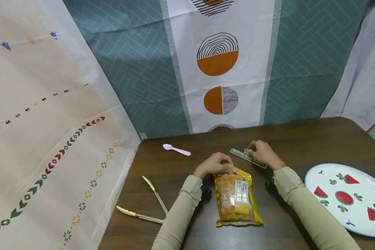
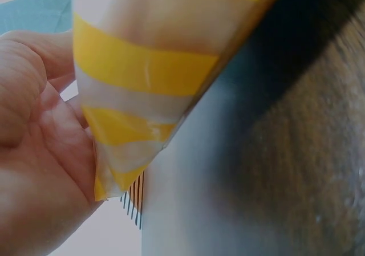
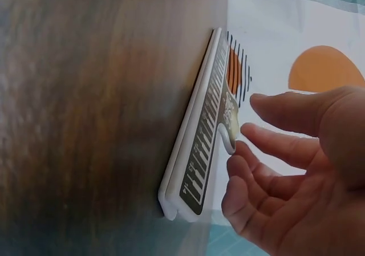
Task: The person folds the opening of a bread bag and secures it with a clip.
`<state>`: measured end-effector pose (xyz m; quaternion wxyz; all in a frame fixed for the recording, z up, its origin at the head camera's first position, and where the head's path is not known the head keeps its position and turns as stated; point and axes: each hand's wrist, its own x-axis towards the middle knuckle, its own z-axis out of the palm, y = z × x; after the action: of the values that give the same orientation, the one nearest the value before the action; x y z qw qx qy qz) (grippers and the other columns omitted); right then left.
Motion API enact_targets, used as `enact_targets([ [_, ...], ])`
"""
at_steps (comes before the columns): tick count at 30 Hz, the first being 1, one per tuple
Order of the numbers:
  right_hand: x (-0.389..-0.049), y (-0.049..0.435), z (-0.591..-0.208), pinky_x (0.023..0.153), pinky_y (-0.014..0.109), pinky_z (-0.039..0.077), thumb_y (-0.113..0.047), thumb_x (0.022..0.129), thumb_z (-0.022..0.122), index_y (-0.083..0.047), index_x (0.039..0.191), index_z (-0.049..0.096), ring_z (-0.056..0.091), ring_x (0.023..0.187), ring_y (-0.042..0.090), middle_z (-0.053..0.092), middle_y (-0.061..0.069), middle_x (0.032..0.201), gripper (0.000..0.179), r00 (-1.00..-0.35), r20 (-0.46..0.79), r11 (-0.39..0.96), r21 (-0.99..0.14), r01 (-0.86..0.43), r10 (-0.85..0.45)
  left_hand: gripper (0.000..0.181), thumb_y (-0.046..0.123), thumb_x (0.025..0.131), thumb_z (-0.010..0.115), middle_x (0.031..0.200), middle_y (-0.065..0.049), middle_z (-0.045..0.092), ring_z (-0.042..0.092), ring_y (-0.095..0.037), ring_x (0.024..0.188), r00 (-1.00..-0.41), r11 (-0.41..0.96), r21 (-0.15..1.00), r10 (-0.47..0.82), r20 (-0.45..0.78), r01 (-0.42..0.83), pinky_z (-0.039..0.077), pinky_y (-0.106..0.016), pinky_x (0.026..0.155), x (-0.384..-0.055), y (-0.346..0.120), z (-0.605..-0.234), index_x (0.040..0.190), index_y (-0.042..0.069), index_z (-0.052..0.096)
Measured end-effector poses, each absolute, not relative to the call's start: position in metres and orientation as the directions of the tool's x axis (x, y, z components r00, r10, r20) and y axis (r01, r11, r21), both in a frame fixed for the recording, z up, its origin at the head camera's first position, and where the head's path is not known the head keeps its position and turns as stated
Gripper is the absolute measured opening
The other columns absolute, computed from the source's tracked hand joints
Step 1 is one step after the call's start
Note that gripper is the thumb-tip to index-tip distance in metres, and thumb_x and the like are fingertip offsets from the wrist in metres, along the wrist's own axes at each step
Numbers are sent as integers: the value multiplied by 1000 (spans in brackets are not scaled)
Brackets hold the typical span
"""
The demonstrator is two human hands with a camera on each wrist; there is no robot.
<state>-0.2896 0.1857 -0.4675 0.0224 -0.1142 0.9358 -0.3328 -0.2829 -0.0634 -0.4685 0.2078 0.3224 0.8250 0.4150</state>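
A yellow and clear plastic bag of bread lies on the table with its label upward. My left hand pinches the bag's top edge; in the left wrist view its yellow-striped side hides part of the fingers. Beyond the bag's top right is a long bag clip with a piano-key pattern. My right hand is at the clip's raised handle. In the right wrist view the thumb and forefinger stand apart beside that handle, fingers loosely bent; whether a fingertip touches it I cannot tell.
A pale pink spoon lies at the back left of the brown table. Metal tongs lie spread beside the left forearm, which partly covers them. A large white plate with watermelon pictures sits at the right. Patterned cloths hang behind and left.
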Motion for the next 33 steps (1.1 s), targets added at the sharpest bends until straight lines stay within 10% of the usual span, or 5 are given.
enact_targets([
  [33, -286, 187, -460, 67, 41, 55, -8, 93, 70, 16, 106, 65, 62, 75, 25, 67, 17, 87, 28, -947, -44, 692, -693, -201, -319, 13, 10, 101, 63, 89, 0, 68, 60, -12, 63, -696, 456, 804, 714, -75, 381, 53, -25, 58, -282, -61, -470, 96, 5, 74],
])
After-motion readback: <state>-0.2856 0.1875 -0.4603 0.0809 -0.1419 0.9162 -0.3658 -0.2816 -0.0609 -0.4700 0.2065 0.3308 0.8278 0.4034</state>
